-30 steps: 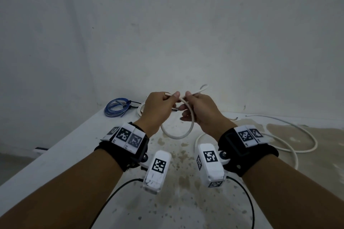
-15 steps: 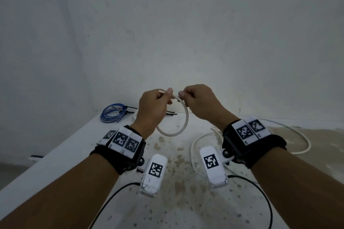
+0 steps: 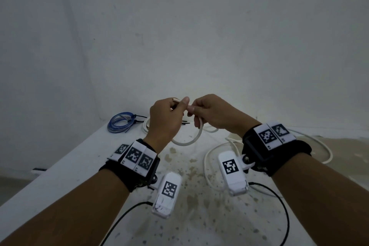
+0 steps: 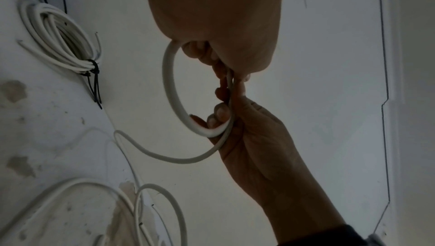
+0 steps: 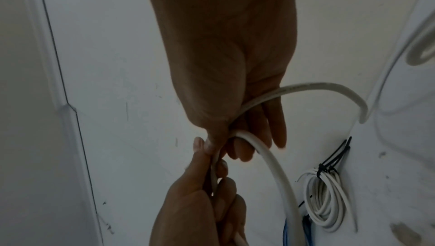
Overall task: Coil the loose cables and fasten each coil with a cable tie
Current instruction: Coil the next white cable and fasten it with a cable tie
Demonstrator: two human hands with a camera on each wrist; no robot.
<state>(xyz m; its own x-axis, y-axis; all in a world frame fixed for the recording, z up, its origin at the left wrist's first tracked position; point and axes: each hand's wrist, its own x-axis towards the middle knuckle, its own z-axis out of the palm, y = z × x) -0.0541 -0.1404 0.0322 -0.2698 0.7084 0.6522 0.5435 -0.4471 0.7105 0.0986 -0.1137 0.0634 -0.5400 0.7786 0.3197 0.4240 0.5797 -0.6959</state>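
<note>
Both hands are up over the counter [image 3: 65,168], working one loop of white cable [image 3: 194,138]. Left hand [image 3: 165,120] has its fingers curled round the top of the loop, thumb pinching the cable end. Right hand [image 3: 214,114] is right up against it, fingers clamped on the same cable where the strands cross. The rest of that cable trails down loose onto the counter by the right wrist. Further back there's a white coil [image 4: 63,39] already cinched with black cable ties [image 4: 94,75], and a blue coil [image 3: 120,124] just beside it, near the wall
</note>
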